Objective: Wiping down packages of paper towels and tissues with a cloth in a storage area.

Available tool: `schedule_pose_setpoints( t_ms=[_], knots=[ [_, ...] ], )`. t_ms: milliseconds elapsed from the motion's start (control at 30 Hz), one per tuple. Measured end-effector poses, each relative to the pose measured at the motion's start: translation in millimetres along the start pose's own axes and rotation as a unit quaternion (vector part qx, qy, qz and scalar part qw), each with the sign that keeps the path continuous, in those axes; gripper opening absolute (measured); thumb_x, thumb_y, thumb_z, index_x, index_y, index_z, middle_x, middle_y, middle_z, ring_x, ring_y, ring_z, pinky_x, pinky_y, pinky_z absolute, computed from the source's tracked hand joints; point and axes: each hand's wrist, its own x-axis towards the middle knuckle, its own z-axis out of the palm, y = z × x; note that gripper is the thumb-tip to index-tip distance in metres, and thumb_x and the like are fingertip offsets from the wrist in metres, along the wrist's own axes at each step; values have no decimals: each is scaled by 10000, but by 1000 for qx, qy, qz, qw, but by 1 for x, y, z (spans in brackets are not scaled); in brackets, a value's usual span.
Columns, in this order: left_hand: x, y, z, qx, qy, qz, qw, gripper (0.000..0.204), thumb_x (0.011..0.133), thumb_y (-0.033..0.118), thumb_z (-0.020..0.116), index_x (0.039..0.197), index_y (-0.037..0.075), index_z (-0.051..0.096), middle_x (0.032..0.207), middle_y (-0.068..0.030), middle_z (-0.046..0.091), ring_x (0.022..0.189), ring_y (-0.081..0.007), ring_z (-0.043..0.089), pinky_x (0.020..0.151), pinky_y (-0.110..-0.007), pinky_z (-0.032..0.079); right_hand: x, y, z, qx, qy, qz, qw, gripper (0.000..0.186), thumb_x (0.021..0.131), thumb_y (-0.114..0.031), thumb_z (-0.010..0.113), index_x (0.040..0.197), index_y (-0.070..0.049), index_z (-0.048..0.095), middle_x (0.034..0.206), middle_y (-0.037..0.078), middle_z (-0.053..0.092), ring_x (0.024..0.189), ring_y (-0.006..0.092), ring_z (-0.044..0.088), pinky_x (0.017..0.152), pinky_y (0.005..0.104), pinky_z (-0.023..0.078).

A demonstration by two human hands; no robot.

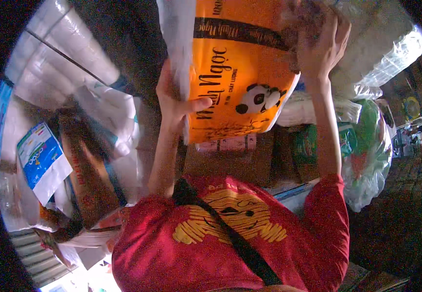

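Raised in front of me is a large orange and white plastic pack with dark lettering, a dark band and a panda picture. Its top runs out of the picture. My left hand is closed on the pack's left edge, the thumb lying across its front and the fingers mostly behind. At the upper right side, my right hand grips the pack with bent fingers. Shadow and blur hide part of that grip.
Clear-wrapped white packs are stacked at the left, beside a blue and white printed package and a brown carton. A green plastic-wrapped bundle stands at the right. Beneath the pack sits a pinkish box.
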Motion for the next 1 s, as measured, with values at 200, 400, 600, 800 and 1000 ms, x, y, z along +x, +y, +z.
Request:
schedule_pose_setpoints(
  t_ms=[200, 400, 600, 800, 1000],
  knots=[
    [-5, -9, -22, -14, 73, -87, 993, 867, 456, 108, 809, 1207, -8, 392, 1069, -97, 527, 978, -201, 520, 854, -314, 423, -60, -56, -22, -6, -111, -78, 991, 372, 665, -251, 626, 974, -56, 559, 902, 106, 557, 804, 266, 516, 660, 378, 409],
    [-2, 8, -7, -74, 94, -76, 990, 823, 484, 33, 770, 1196, 26, 358, 1061, -83, 514, 963, -201, 530, 820, -317, 454, -129, -101, -37, 145, -137, -152, 968, 337, 677, -258, 574, 1010, -213, 600, 896, -7, 520, 816, 185, 532, 711, 363, 402],
    [-1, 3, -1, -92, 156, -26, 983, 812, 497, 24, 753, 1202, 55, 352, 1077, -75, 501, 983, -219, 518, 850, -348, 437, -103, -71, -13, 50, -76, 58, 994, 319, 702, -199, 620, 994, -88, 558, 890, 90, 505, 832, 252, 504, 691, 382, 403],
    [6, 7, 6, -102, 184, -28, 977, 846, 486, 9, 746, 1219, 61, 326, 1086, -68, 476, 986, -218, 494, 844, -341, 422, -90, -78, 3, -2, -27, 155, 988, 354, 725, -111, 558, 1059, -16, 485, 952, 138, 494, 906, 313, 461, 752, 420, 378],
    [7, -10, 14, -97, 186, -57, 976, 838, 505, 2, 728, 1230, 61, 313, 1081, -77, 464, 971, -204, 487, 818, -321, 429, -112, -158, -15, 96, -76, 19, 992, 328, 702, -288, 579, 941, -64, 573, 870, 93, 519, 779, 262, 506, 718, 428, 383]
  ],
)
